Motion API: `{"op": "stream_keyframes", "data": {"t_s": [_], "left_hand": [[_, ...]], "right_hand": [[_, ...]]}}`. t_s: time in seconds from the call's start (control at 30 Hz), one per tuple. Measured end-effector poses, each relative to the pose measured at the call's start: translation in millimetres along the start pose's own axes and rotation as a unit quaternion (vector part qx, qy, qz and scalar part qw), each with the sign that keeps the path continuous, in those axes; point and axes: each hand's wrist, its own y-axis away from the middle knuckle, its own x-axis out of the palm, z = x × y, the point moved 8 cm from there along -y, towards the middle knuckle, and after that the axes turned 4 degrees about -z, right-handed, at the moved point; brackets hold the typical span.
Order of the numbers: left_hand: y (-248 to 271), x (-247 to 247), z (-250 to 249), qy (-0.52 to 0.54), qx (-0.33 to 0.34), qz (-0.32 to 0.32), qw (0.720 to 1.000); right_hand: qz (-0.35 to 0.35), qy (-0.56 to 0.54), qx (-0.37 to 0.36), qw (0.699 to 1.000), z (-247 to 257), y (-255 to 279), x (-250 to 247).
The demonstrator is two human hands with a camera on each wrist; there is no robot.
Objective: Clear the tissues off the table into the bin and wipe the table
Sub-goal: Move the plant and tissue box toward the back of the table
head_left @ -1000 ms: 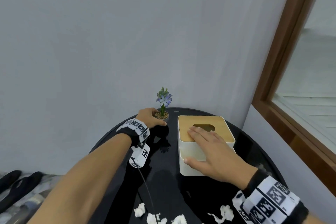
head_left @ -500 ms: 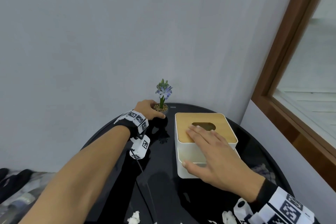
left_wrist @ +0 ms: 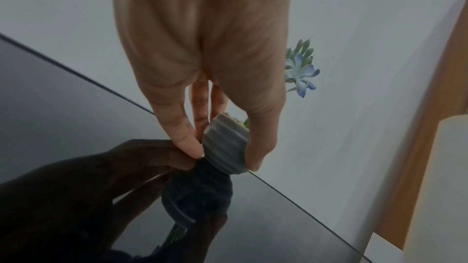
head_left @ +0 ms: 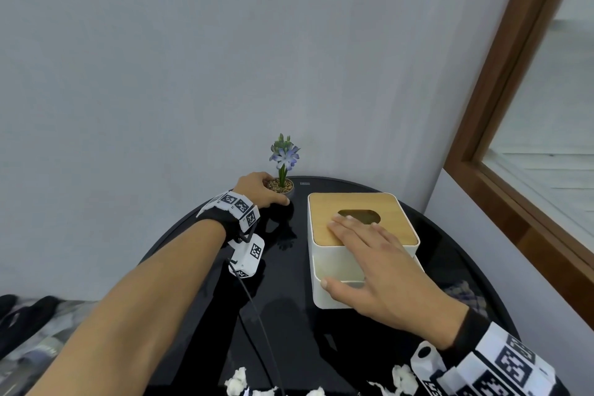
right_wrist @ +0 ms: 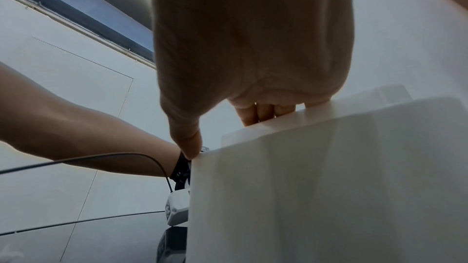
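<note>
Both hands off the tissues

My left hand point(head_left: 257, 191) grips the flower pot point(left_wrist: 225, 147) at the tabletop's point(head_left: 289, 315) far edge; right hand point(head_left: 379, 270) lies flat on the tissue box point(head_left: 360, 219); crumpled tissues point(head_left: 238, 379) sit along the near edge.

Soft, even daylight enters from the right; the glossy black round table point(head_left: 289, 315) mirrors reflections; wrist views look dim, edges bent

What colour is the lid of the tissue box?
The tissue box is white with a light wood-coloured lid, seen best in the head view.
</note>
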Motion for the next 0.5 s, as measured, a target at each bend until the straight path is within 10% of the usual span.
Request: {"op": "stream_keyframes", "data": {"t_s": [0.5], "left_hand": [[14.8,-4.9,-1.5,-0.076,-0.003,-0.009,0.997]], "right_hand": [[-0.017,-0.014,-0.008,1.000,0.5,-0.3,-0.2]]}}
